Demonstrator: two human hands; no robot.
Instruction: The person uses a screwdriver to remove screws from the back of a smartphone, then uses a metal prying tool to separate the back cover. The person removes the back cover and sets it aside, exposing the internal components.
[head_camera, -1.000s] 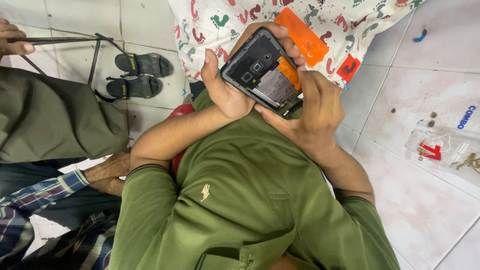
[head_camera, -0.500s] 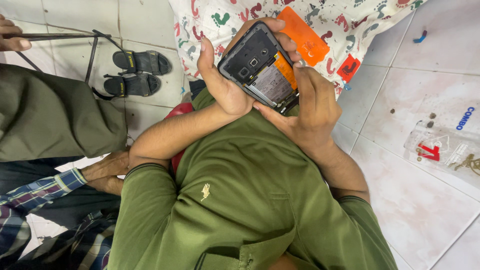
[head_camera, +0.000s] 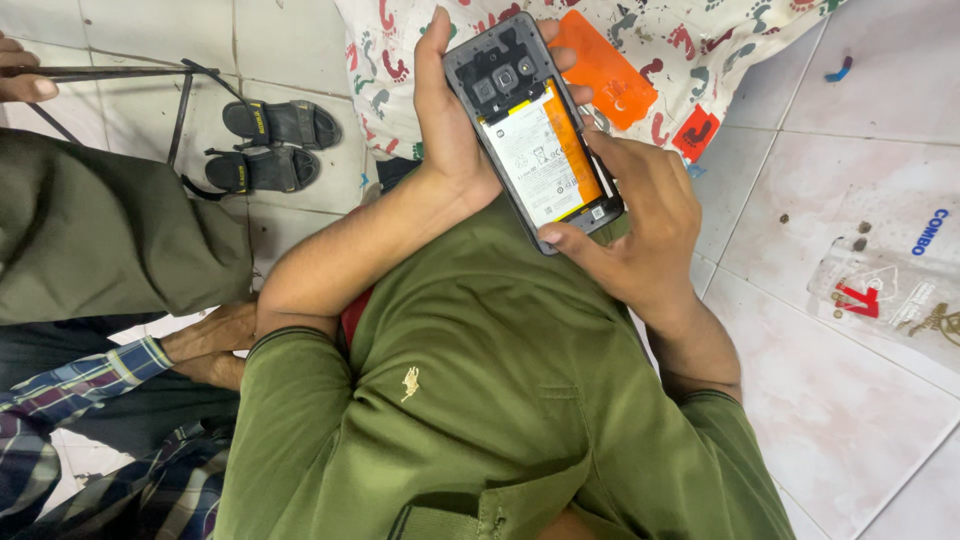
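A smartphone with its back cover off (head_camera: 535, 130) shows a white battery with an orange edge and the camera module near the top. My left hand (head_camera: 450, 120) grips the phone's left edge, fingers wrapped behind its top. My right hand (head_camera: 640, 230) cups its lower right corner, thumb pressed against the bottom edge. The phone is held above my green shirt, in front of a patterned cloth (head_camera: 700, 40). An orange flat piece (head_camera: 605, 65) lies on that cloth just right of the phone.
A pair of black sandals (head_camera: 265, 145) lies on the tiled floor at upper left. Another person's clasped hands (head_camera: 215, 345) and plaid sleeve sit at left. A clear plastic packet (head_camera: 880, 295) with small parts lies on the right. A small blue piece (head_camera: 838, 72) rests at top right.
The phone has turned more upright and now faces the camera squarely. My right thumb has shifted to its bottom edge.
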